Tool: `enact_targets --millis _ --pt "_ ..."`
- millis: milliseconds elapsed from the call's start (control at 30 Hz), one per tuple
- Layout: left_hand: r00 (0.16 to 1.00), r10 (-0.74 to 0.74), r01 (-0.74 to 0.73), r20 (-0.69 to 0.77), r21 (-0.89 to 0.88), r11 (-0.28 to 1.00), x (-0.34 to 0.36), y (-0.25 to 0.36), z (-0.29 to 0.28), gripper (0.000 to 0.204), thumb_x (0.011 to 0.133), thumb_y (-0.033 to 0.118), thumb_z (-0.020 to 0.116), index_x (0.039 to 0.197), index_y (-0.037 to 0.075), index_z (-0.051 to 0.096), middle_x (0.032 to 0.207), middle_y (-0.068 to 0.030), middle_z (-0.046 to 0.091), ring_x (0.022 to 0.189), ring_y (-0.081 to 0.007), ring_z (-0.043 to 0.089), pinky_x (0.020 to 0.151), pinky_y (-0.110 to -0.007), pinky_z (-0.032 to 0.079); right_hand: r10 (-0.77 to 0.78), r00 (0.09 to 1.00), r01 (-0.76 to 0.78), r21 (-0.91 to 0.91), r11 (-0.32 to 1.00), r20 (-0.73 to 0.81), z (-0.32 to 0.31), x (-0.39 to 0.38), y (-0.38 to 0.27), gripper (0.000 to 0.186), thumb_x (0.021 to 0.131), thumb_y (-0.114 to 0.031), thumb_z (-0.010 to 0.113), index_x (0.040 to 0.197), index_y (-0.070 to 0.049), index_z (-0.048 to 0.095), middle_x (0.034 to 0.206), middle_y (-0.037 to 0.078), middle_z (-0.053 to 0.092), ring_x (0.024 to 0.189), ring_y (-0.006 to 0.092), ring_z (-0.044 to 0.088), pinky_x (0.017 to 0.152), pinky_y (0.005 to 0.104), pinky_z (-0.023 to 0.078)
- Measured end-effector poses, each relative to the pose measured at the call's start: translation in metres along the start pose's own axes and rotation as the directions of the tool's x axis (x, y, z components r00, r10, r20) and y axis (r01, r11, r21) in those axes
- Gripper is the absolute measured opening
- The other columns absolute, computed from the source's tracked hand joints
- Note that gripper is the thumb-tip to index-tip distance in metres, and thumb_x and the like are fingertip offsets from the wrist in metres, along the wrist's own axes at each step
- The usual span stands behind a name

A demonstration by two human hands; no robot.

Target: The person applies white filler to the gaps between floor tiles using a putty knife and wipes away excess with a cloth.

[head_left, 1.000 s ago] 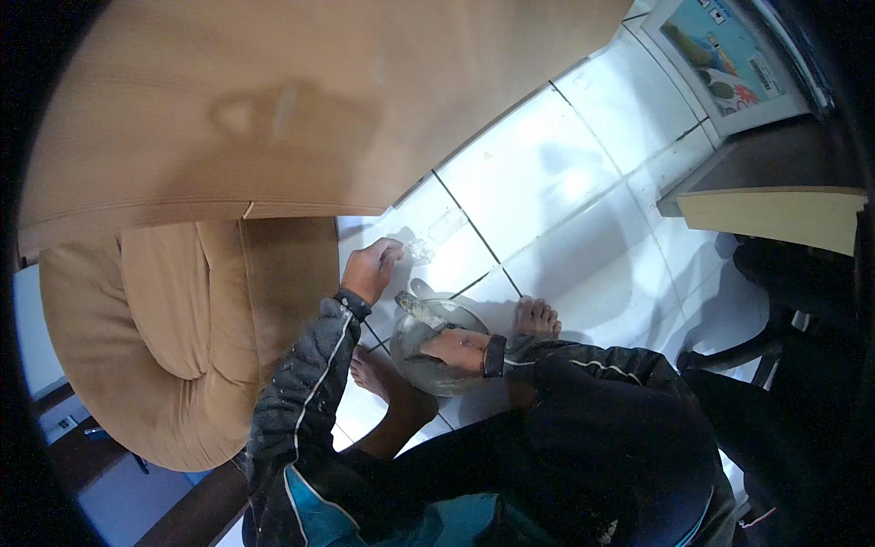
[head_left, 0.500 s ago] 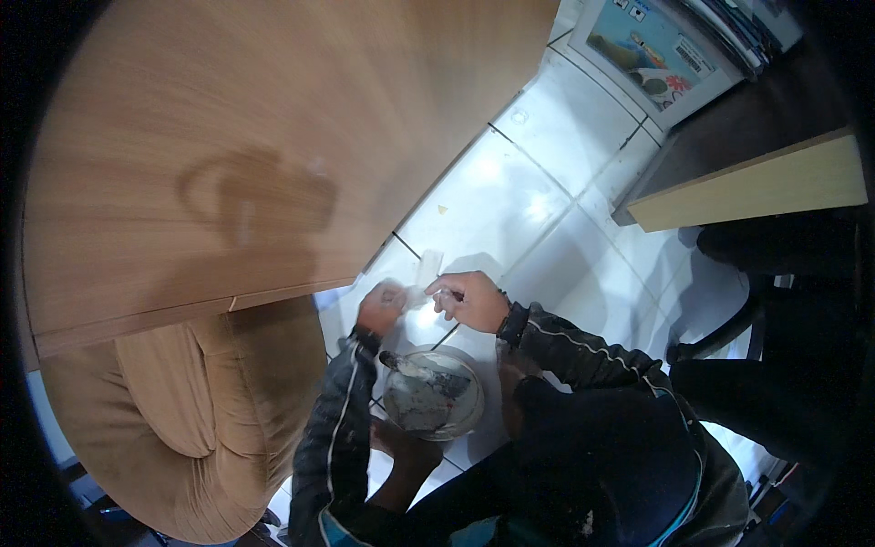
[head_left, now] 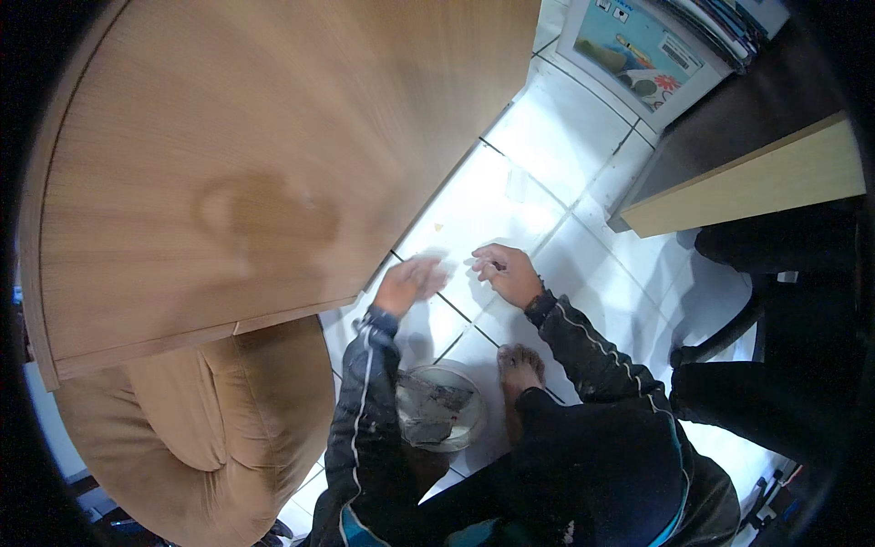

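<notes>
My left hand (head_left: 410, 284) is blurred, grip unreadable; my right hand (head_left: 509, 275) curls loosely, any pinch unclear. The bucket (head_left: 474, 421) sits on the floor (head_left: 611, 264) by the bare foot (head_left: 521, 367); I'd keep the left sleeve (head_left: 365, 410) clear of it.

Your floor tiles (head_left: 583, 255) are super glossy, throwing back white glare, while the big panel (head_left: 301, 109) on the left is smooth wood-grain with a soft sheen. That brown seat (head_left: 182, 401) looks like matt, velvety cloth. Your jacket (head_left: 611, 360) is creased fabric with a slight shine, the bucket (head_left: 483, 401) is crusty and rough inside, and the far strip (head_left: 517, 182) looks like see-through plastic.
</notes>
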State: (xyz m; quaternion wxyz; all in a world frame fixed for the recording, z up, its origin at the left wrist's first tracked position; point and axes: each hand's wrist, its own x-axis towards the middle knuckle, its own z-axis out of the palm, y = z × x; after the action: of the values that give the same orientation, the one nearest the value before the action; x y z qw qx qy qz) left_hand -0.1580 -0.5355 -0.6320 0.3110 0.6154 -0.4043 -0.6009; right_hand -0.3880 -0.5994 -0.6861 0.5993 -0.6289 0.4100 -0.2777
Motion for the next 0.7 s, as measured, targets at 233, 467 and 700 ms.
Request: enact_targets --millis 233,467,700 --pt "0.964 -0.257 0.227 -0.075 -0.277 0.934 -0.06 -0.081 -0.072 0.031 0.095 0.012 0.059 0.122 -0.004 0.056 0.103 -0.0124 0.064 0.085 -0.0184 0.067 0.079 -0.029 0.058 0.336 0.846 -0.481 0.317 0.818 0.415 0.005 0.09 0.012 0.033 0.091 -0.007 0.057 0.124 0.0 0.057 0.108 0.016 0.069 0.089 0.0218 0.07 0.069 0.034 0.06" --pt "0.898 -0.224 0.177 -0.38 -0.155 0.972 -0.077 -0.139 -0.068 0.024 0.086 0.007 0.067 0.108 0.0 0.06 0.088 -0.0082 0.066 0.07 -0.0138 0.063 0.059 -0.026 0.052 0.001 0.836 0.067 0.104 0.992 -0.549 -0.046 0.103 0.028 0.035 0.091 -0.004 0.054 0.126 -0.001 0.057 0.11 0.016 0.067 0.101 0.024 0.065 0.088 0.0337 0.052" --pt "0.579 -0.191 -0.439 -0.793 -0.5 0.747 -0.065 -0.163 -0.097 0.033 0.086 0.011 0.068 0.116 0.003 0.056 0.093 -0.004 0.066 0.071 -0.0128 0.061 0.061 -0.024 0.052 0.432 0.892 -0.407 0.654 0.638 0.134 -0.014 0.148 0.006 0.065 0.098 -0.05 0.047 0.141 -0.001 0.041 0.133 0.021 0.054 0.12 0.0306 0.055 0.096 0.0448 0.047"
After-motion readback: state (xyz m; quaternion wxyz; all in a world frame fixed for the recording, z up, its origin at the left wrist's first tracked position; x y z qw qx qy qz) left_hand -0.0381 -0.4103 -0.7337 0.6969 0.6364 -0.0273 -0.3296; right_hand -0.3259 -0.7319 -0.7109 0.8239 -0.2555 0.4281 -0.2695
